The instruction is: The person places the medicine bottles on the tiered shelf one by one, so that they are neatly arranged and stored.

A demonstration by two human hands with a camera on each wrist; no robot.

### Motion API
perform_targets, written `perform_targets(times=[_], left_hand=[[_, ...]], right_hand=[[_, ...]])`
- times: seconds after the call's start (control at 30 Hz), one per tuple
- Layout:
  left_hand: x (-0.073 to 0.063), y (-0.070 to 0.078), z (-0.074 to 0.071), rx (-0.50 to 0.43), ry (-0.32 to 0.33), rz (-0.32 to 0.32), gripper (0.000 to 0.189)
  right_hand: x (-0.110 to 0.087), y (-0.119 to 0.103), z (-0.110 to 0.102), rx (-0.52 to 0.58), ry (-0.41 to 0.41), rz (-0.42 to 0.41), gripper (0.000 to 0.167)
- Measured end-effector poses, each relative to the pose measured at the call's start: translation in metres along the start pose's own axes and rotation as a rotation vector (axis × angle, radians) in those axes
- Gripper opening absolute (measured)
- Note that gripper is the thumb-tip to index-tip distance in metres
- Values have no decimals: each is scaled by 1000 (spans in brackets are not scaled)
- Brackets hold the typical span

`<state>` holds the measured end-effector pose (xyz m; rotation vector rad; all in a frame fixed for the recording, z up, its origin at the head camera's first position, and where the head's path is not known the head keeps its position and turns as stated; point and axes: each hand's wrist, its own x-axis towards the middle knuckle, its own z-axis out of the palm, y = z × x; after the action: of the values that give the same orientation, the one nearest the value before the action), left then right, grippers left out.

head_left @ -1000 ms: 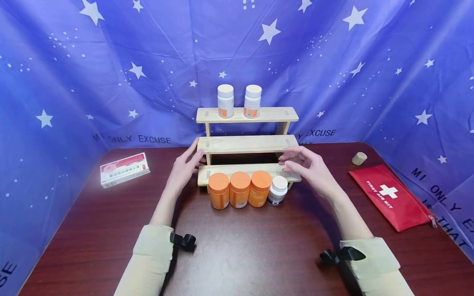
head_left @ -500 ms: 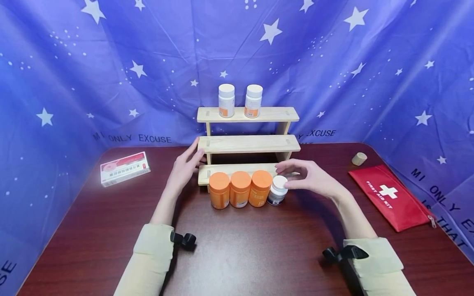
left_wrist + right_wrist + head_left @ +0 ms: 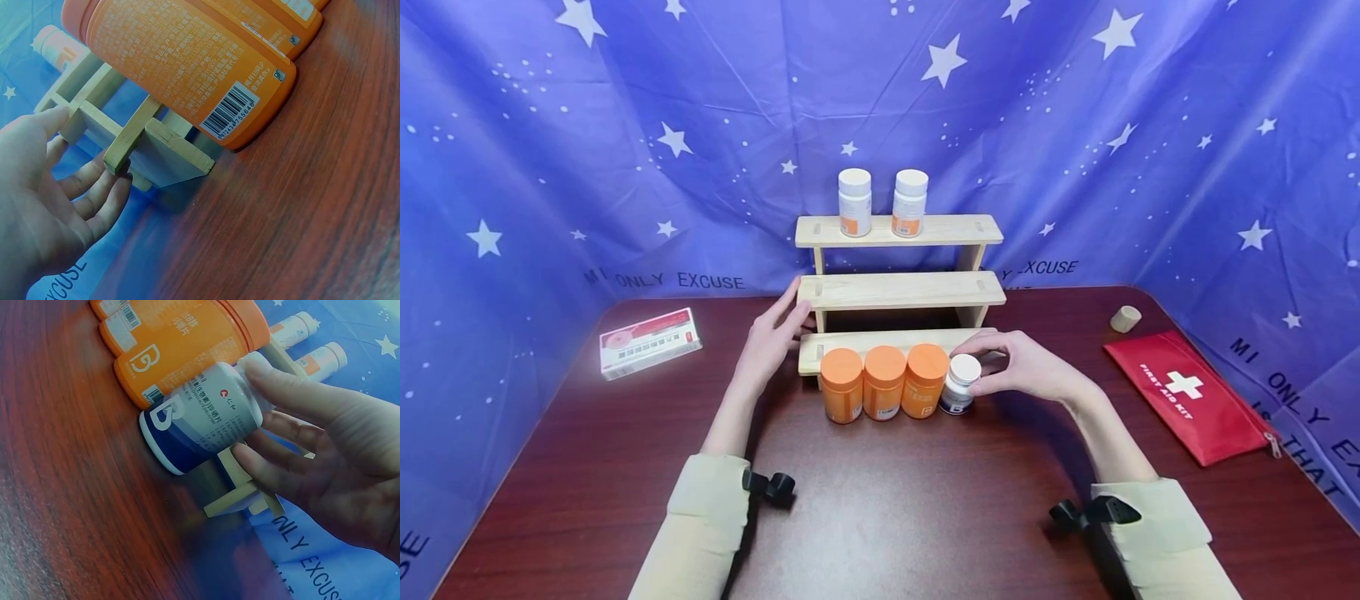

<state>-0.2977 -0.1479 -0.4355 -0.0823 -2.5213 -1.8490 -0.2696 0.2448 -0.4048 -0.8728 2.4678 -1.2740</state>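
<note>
Orange jars [image 3: 883,383] obstruct the bottom shelf [image 3: 895,337], with room above.

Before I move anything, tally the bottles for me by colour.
Orange bottles: 3
White bottles with orange on the label: 2
White-and-blue bottle: 1
Total: 6

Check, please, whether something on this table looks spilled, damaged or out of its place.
Nothing clearly stands out; no spill shows. The three orange bottles and the navy-labelled bottle stand upright with lids on, and the wooden shelf looks intact. The red pouch and the flat box lie at an angle, but both look undamaged.
</note>
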Motion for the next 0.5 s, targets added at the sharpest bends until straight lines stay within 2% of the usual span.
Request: perform_targets(times=[0.2, 0.5], left_hand=[[0, -1, 0, 1, 3, 5, 66], [0, 1, 0, 3, 6, 11, 68]], right_hand=[[0, 0, 1, -50, 29, -3, 40], [-6, 0, -10, 6, 25, -27, 30]])
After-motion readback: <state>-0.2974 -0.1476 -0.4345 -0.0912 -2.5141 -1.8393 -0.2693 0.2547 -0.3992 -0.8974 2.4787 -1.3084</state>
